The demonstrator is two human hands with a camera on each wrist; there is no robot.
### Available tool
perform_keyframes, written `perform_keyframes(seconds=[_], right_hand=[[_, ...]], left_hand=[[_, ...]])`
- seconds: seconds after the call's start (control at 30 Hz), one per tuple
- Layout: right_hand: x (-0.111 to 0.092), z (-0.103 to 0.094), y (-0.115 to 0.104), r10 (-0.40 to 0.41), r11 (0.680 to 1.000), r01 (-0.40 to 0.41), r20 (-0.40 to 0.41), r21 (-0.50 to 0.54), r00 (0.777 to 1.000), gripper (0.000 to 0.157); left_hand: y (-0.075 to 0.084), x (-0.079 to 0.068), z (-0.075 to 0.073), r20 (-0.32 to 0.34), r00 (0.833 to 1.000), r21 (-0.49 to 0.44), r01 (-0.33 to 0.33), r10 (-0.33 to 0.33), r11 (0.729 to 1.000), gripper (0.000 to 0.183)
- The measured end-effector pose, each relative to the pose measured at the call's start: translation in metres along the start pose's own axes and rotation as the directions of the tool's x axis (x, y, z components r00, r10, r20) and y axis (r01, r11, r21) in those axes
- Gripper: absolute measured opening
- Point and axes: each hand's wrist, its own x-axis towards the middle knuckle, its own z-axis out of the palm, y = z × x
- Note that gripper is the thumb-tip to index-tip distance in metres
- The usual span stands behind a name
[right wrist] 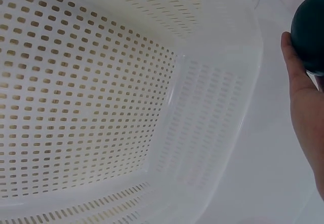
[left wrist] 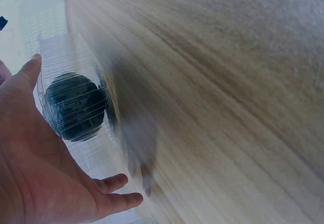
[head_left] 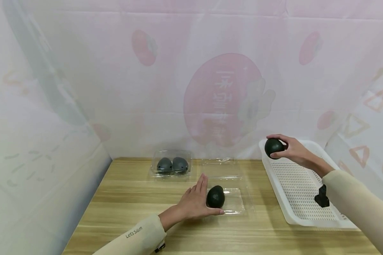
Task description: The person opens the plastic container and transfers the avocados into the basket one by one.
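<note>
My right hand [head_left: 288, 150] grips a dark green avocado [head_left: 273, 148] between fingers and thumb, above the far left rim of the white basket. In the right wrist view the same avocado [right wrist: 310, 34] shows at the right edge, beyond the basket wall. My left hand [head_left: 194, 202] lies along the left side of an opened clear plastic clamshell box [head_left: 234, 201], its fingers stretched out and its thumb at the front rim. Inside that box, at its left end, sits another avocado [head_left: 215, 197]; in the left wrist view it shows through the ribbed clear wall [left wrist: 66, 57].
A closed clear clamshell box [head_left: 171, 153] holding two dark avocados stands at the back left. On the right is the white perforated basket [head_left: 282, 198], with no fruit showing inside. A printed cloth [head_left: 140, 95] hangs behind the wooden table [head_left: 121, 198].
</note>
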Motion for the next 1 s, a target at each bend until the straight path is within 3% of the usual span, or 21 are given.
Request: perform_keyframes(seconds=[0.17,0.57,1.0], right_hand=[[-0.002,-0.004,0.005,0.039,0.999,-0.039,-0.019,-0.013,0.999,0.067],[-0.001,-0.010,0.017,0.023,0.998,-0.022,0.017,-0.057,1.000,0.074],[-0.002,-0.011,0.039,0.088,0.990,-0.085,0.024,-0.109,0.996,0.079]], left_hand=[[0.002,-0.001,-0.002,0.003,1.000,-0.003,0.000,0.000,1.000,0.133],[0.000,0.001,0.002,0.007,1.000,-0.004,0.013,-0.013,1.000,0.134],[-0.001,0.000,0.004,0.017,1.000,-0.004,0.021,-0.021,1.000,0.135]])
